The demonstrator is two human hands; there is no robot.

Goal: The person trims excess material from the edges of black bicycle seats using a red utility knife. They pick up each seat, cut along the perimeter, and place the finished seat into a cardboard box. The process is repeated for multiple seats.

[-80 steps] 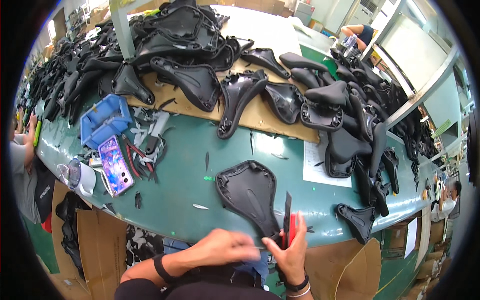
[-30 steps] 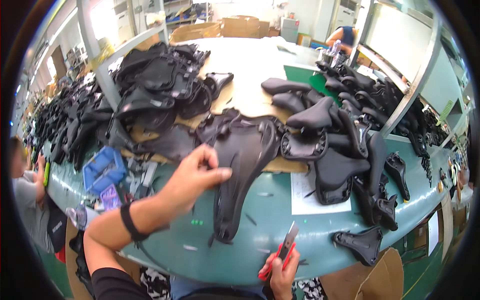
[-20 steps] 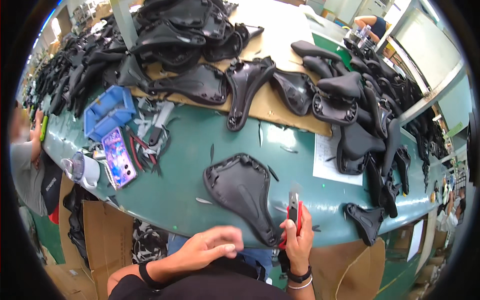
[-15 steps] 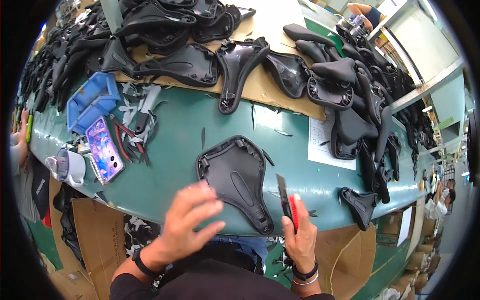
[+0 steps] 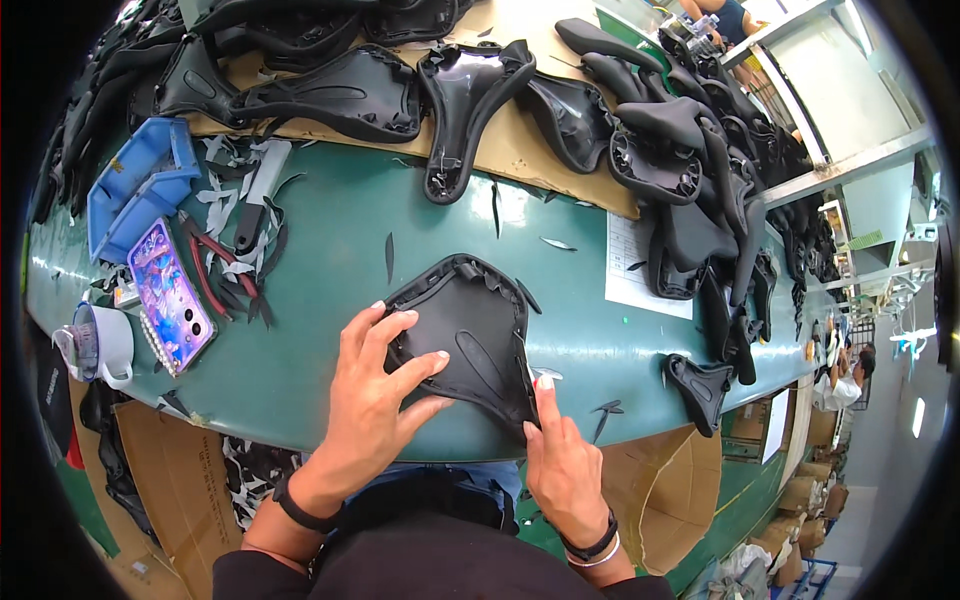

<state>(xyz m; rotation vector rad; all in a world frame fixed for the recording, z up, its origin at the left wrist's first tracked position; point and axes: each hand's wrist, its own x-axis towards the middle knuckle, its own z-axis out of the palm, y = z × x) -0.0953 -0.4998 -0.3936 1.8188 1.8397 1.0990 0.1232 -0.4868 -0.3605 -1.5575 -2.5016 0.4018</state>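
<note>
A black bicycle saddle (image 5: 480, 330) lies underside up near the table's front edge, its narrow nose toward me. My left hand (image 5: 378, 375) grips its left rim, the fingers at the edge and over the inner face, the thumb beside the nose. At the saddle's right edge, my right hand (image 5: 565, 465) is closed around a utility knife (image 5: 543, 382). Its blade runs along the rim near the nose, and most of its red handle is hidden by my fingers.
Many black saddles (image 5: 340, 95) are heaped on cardboard at the back and right. Left are a blue bin (image 5: 145, 185), phone (image 5: 172, 300), red-handled pliers (image 5: 210, 265), a second knife (image 5: 260, 195) and a white mug (image 5: 112, 345). Black trimmings and a paper sheet (image 5: 640, 270) lie around.
My left hand has come down onto the saddle's left rim. My right hand has brought the knife from beside the saddle to its right edge. The whole view has shifted slightly.
</note>
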